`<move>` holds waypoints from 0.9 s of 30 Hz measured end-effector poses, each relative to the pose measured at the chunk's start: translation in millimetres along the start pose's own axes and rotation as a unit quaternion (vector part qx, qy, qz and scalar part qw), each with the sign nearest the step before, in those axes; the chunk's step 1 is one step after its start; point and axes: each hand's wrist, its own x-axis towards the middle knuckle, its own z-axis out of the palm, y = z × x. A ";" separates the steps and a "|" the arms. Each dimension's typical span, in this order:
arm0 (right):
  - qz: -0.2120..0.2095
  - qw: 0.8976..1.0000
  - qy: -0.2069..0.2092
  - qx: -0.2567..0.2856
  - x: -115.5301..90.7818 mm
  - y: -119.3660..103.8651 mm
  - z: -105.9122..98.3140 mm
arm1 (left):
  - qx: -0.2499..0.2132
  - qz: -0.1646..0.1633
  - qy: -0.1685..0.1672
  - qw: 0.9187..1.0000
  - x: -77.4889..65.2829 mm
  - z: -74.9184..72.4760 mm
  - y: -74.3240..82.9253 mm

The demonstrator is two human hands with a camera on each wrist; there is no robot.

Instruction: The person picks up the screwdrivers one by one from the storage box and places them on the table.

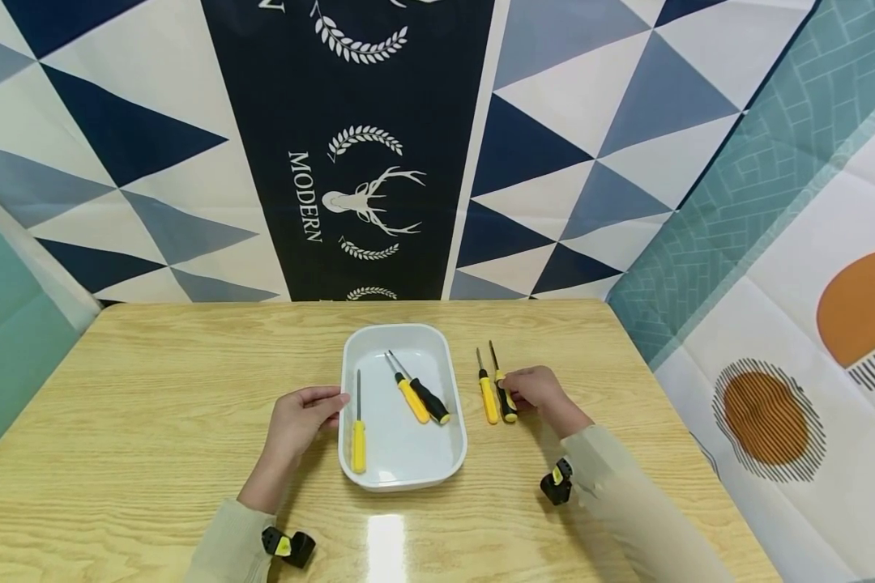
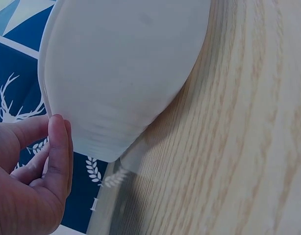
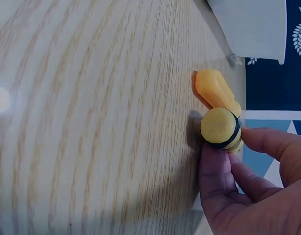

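Observation:
A white plastic tray [image 1: 408,453] lies on the table, and my left hand [image 1: 302,417] pinches its left rim between thumb and fingers. Inside the tray are a yellow screwdriver [image 1: 359,447] along the left wall, plus a yellow-and-black screwdriver [image 1: 413,402] and a black screwdriver [image 1: 430,402] side by side at the right. To the right of the tray, my right hand [image 1: 541,390] pinches the handle of a black-and-yellow screwdriver [image 3: 218,125], whose shaft points away. Just left of it lies another yellow-handled screwdriver [image 1: 488,401]. The right wrist view shows its orange-yellow handle [image 3: 214,88] close beside my fingers.
The wooden table [image 1: 189,389] ends at a patterned wall covering [image 1: 364,162] at the back. More printed cloth [image 1: 773,340] hangs on the right side. Small black devices are strapped to both wrists over the sleeves [image 1: 627,494].

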 end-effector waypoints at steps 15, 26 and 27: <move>-0.013 1.000 0.002 -0.014 -2.2 -1.1 1.7 | -0.004 -0.005 0.002 1.000 -0.4 0.1 0.4; -0.007 1.000 0.010 -0.006 -2.3 0.6 0.2 | 0.001 -0.009 0.004 1.000 -0.6 1.0 2.1; -0.006 1.000 0.010 -0.004 -2.2 0.8 0.3 | 0.003 -0.009 0.004 1.000 -0.7 0.9 2.2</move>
